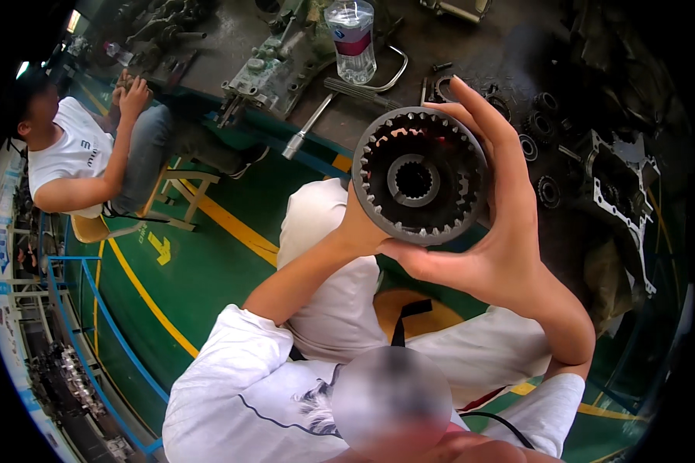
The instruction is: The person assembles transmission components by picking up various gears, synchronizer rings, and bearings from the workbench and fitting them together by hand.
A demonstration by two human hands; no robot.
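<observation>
Clear of the worktop (pixel 417 46), gripping toothed drum (pixel 432 182) with right hand (pixel 510 235), cannot tell about left hand (pixel 363 224), with gears (pixel 539 123) still loose.

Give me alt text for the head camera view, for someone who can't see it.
A person's right hand curls around a round, dark metal part with teeth inside its rim; the left hand is partly hidden behind it. Beyond, a workbench carries a clear bottle, a wrench and gears; at left, another person sits in a white shirt.
</observation>
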